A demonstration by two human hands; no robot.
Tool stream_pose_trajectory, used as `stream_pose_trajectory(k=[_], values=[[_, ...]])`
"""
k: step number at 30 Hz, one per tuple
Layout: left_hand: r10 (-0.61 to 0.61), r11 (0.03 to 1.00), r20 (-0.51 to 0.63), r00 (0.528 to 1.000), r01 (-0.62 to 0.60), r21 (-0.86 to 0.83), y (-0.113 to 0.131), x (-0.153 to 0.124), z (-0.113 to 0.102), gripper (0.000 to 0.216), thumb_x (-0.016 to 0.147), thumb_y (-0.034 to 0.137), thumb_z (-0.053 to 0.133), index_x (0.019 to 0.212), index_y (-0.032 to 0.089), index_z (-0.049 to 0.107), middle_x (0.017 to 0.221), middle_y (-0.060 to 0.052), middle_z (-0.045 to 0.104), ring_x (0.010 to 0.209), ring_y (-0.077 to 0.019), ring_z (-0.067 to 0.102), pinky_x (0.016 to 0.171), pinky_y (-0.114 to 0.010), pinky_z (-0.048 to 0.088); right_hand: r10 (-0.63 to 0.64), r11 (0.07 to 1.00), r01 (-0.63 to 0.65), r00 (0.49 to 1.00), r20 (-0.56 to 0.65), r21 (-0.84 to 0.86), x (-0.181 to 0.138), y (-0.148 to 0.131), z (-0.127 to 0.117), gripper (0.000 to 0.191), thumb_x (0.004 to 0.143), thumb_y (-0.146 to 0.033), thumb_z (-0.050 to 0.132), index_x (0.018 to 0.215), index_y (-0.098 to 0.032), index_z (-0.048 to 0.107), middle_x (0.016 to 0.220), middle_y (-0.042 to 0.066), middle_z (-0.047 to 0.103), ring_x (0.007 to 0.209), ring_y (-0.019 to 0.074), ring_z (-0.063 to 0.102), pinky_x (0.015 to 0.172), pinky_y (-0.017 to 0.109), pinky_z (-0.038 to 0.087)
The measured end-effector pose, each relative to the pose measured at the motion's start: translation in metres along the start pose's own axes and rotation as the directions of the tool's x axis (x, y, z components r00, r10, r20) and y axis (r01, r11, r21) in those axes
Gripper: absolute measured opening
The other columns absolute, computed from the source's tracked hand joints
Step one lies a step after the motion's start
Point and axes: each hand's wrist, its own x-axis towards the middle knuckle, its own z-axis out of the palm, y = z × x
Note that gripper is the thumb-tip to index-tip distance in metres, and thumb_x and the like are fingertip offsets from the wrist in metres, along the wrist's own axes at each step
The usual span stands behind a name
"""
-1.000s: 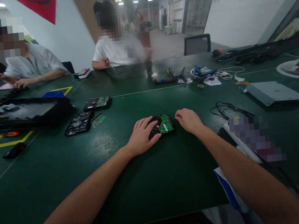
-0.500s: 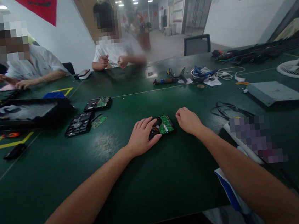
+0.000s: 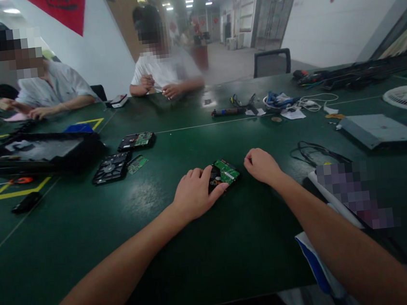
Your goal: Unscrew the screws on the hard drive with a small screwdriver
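Note:
A hard drive [image 3: 226,171] lies on the green table with its green circuit board facing up. My left hand [image 3: 197,192] is closed around its left side, thumb on the near edge and fingers over the far edge, covering part of it. Just right of the drive, apart from it, is my right hand [image 3: 263,166], its fingers curled together. What those fingers hold, if anything, is hidden. Farther left rest a second hard drive [image 3: 137,140], a third drive with a bare black underside [image 3: 111,168], and a loose green circuit board [image 3: 138,163].
A black tray [image 3: 43,152] stands on the left, near an orange-handled tool [image 3: 22,180]. To the right are a grey metal box [image 3: 385,129], black cables [image 3: 316,150] and a white-edged device [image 3: 334,197]. Tangled cables [image 3: 281,99] lie farther back. Co-workers sit across the table.
The hard drive has turned slightly on the table under my left hand. My right hand stays curled beside it. The whole view has shifted a little.

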Motion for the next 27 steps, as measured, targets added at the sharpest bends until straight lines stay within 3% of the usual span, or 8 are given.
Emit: stream_pose_trajectory(k=[5,9,13,17,20,24,27], values=[[-0.087,0.976,0.113,0.99,0.108,-0.189,-0.001,-0.003,-0.014,0.062,0.108,0.065,0.038,0.144,0.017,0.054,0.099,-0.012,0.076,0.086,-0.0295,0.074,0.073,-0.037,0.055,0.016,1.0,-0.016,1.0,-0.004,-0.013,0.002,0.004,-0.002,0.019,0.098,-0.026,0.054,0.093,-0.015,0.069,0.101,0.015,0.073,0.095,0.0261,0.067,0.083,0.035,0.047],[-0.113,0.932,0.135,0.984,0.152,-0.33,-0.013,0.004,-0.003,0.045,0.113,0.049,0.032,0.137,0.02,0.058,0.084,-0.005,0.075,0.067,-0.022,0.072,0.063,-0.031,0.052,0.016,1.0,-0.016,1.0,-0.005,-0.006,0.003,0.007,-0.004,0.02,0.097,-0.027,0.056,0.09,-0.016,0.07,0.1,0.014,0.076,0.094,0.0262,0.069,0.082,0.035,0.048],[-0.124,0.974,-0.056,0.991,0.111,-0.197,-0.029,0.013,0.02,0.035,0.112,0.036,0.04,0.136,0.02,0.059,0.106,-0.011,0.077,0.092,-0.0267,0.076,0.082,-0.037,0.057,0.006,1.0,-0.006,1.0,-0.002,0.011,0.003,0.008,-0.006,0.02,0.095,-0.029,0.058,0.089,-0.016,0.072,0.095,0.013,0.076,0.09,0.0266,0.07,0.079,0.036,0.048],[-0.018,0.981,-0.148,0.989,-0.011,-0.194,-0.041,0.015,0.036,0.034,0.109,0.032,0.047,0.14,0.023,0.059,0.134,-0.01,0.069,0.111,-0.0266,0.072,0.096,-0.039,0.058,-0.019,0.999,0.019,1.0,-0.009,0.047,0.0,0.004,-0.011,0.019,0.093,-0.028,0.059,0.085,-0.017,0.072,0.095,0.013,0.077,0.088,0.0263,0.069,0.078,0.036,0.048],[0.029,0.977,-0.169,0.985,-0.064,-0.204,-0.043,0.014,0.039,0.035,0.109,0.032,0.047,0.141,0.027,0.06,0.136,-0.008,0.066,0.111,-0.0254,0.072,0.095,-0.04,0.059,-0.013,0.985,0.016,1.0,-0.018,0.171,-0.006,-0.005,-0.016,0.017,0.09,-0.029,0.062,0.085,-0.018,0.074,0.089,0.01,0.077,0.081,0.0225,0.068,0.074,0.034,0.047],[0.1,0.954,-0.186,0.977,-0.147,-0.261,-0.044,0.014,0.037,0.035,0.108,0.031,0.049,0.141,0.029,0.061,0.136,-0.006,0.066,0.113,-0.0235,0.07,0.099,-0.04,0.059,-0.053,0.882,-0.038,0.982,0.179,0.47,-0.017,-0.02,-0.022,0.023,0.091,-0.037,0.061,0.094,-0.019,0.075,0.066,0.002,0.069,0.058,0.0165,0.059,0.059,0.03,0.042],[0.121,0.939,-0.209,0.97,-0.18,-0.294,-0.046,0.014,0.038,0.033,0.107,0.03,0.05,0.137,0.029,0.065,0.133,-0.005,0.067,0.113,-0.0226,0.07,0.102,-0.04,0.059,-0.116,0.885,0.014,0.974,0.193,0.465,-0.021,-0.027,-0.022,0.02,0.089,-0.036,0.065,0.09,-0.02,0.076,0.068,0.002,0.069,0.06,0.0169,0.059,0.06,0.03,0.041]])
